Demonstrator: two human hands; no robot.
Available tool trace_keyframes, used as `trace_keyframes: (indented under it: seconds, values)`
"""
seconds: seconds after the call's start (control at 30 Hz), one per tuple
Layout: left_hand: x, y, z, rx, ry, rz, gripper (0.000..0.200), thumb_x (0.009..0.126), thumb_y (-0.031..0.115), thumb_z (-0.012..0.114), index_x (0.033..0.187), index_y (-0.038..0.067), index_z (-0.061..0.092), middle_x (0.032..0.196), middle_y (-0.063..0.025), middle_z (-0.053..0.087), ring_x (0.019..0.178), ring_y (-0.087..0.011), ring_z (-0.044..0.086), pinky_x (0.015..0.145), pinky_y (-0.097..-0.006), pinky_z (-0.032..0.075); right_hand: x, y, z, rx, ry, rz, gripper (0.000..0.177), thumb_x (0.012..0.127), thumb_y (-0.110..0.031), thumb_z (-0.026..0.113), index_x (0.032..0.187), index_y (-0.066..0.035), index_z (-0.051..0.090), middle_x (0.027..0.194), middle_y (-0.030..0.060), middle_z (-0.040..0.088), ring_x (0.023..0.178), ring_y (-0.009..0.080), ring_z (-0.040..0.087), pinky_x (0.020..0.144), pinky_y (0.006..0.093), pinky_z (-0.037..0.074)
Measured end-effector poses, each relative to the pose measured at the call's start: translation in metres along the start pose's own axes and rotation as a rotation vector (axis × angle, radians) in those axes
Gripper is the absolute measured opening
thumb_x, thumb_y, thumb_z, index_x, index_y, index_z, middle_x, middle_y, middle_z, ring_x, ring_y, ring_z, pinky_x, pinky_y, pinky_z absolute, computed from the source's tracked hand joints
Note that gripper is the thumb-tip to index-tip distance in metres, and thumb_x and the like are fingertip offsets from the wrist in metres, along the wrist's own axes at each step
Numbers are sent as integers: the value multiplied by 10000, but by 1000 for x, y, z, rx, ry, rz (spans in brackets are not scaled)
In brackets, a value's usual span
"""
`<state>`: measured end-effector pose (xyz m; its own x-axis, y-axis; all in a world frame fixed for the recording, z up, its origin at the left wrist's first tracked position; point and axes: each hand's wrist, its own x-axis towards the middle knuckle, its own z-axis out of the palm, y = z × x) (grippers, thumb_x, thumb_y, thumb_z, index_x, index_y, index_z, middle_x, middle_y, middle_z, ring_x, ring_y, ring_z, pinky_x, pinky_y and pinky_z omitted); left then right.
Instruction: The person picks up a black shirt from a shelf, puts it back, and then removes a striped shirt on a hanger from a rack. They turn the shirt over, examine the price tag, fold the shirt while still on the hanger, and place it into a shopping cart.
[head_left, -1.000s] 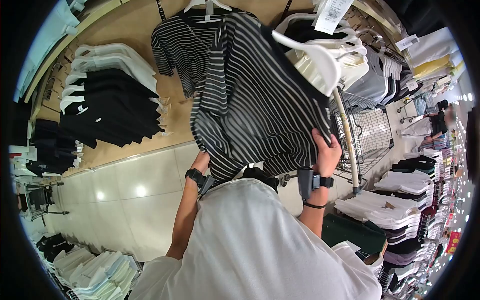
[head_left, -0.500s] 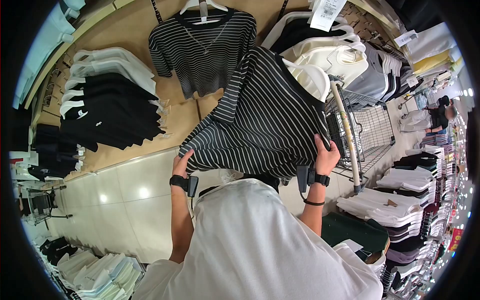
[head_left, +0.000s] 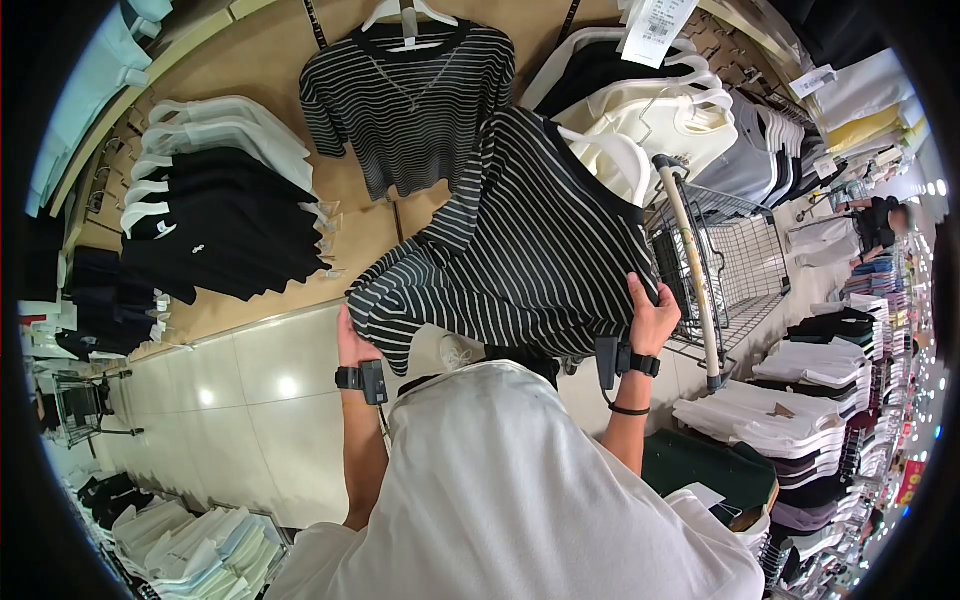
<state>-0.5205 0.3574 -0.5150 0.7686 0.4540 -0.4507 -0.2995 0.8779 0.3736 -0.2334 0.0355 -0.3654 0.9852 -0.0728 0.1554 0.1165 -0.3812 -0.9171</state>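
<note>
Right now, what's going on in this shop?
A person in a white shirt holds a striped top spread out with both hands. The left hand grips its lower left edge, and the right hand grips its lower right edge. The top is on a white hanger, next to a wire cart. A similar display top hangs on the wall behind.

A clothing shop; hung tops (head_left: 215, 215) on wall racks, folded stacks (head_left: 800, 415) on tables, a price tag (head_left: 655, 25), a wire trolley (head_left: 730, 260).

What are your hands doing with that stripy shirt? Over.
Left hand and right hand gripping striped shirt, spread wide. White hanger inside its collar. Shopping cart close by right hand.
</note>
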Motion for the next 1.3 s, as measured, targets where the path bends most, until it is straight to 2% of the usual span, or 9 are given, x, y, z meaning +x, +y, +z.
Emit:
trace_keyframes:
  seconds: [0.1,0.23,0.43,0.53,0.57,0.7,0.97,1.1,1.3]
  values:
    - [1,4,0,121,181,-81,395,916,265,603,1208,-1,594,1100,-156,697,932,-302,704,828,-415,583,9,-11,-10,62,-55,18,298,789,-207,829,828,52,687,715,19,654,627,62,515,592,220,415]
    - [14,-6,-17,988,428,115,450,684,45,747,1111,-8,616,1009,-124,695,909,-247,669,830,-328,522,30,-23,-35,116,-189,-54,236,738,-141,850,783,20,684,703,-15,642,603,36,503,570,193,393]
    - [33,-23,-76,1495,542,13,578,607,126,825,1113,-6,579,1138,-151,628,981,-249,605,887,-320,471,38,-43,-53,293,-287,-150,204,701,-82,837,777,5,669,698,-39,608,610,34,501,584,193,394]
    - [38,-42,-105,1712,490,-28,528,619,138,810,1095,-11,635,987,-178,673,943,-258,626,826,-365,499,37,-44,-52,301,-241,-159,193,715,-83,829,781,6,671,701,-39,608,611,34,497,593,192,392]
    - [44,-37,-108,1775,384,-321,550,658,157,772,1161,-24,643,1065,-154,690,980,-243,647,819,-349,517,34,-48,-49,281,-210,-157,190,720,-83,826,782,7,671,701,-40,608,610,34,496,595,190,391]
    - [34,-39,-88,1144,182,-247,394,740,114,703,1109,-13,652,961,-58,708,869,-172,683,772,-285,537,21,-64,-35,203,-174,-145,206,727,-101,839,782,8,674,695,-41,612,613,32,494,588,186,384]
    - [8,-21,30,493,14,-132,393,849,58,630,1230,8,545,1068,-73,659,936,-195,659,813,-338,539,-6,-67,3,-44,-216,-125,331,681,-213,896,779,33,698,662,8,649,592,55,533,569,219,429]
    - [-4,-13,76,391,-11,-45,414,865,66,655,1255,2,531,1127,-89,640,1001,-195,642,856,-332,522,-14,-60,13,-226,-195,-174,426,654,-323,904,773,33,702,613,52,648,545,92,557,552,262,454]
    - [1,-6,104,896,-160,63,499,890,124,683,1329,-17,493,1179,-62,628,1022,-130,593,910,-278,474,-15,-55,4,-221,-197,-141,426,649,-325,904,760,33,702,597,46,636,535,92,543,535,278,446]
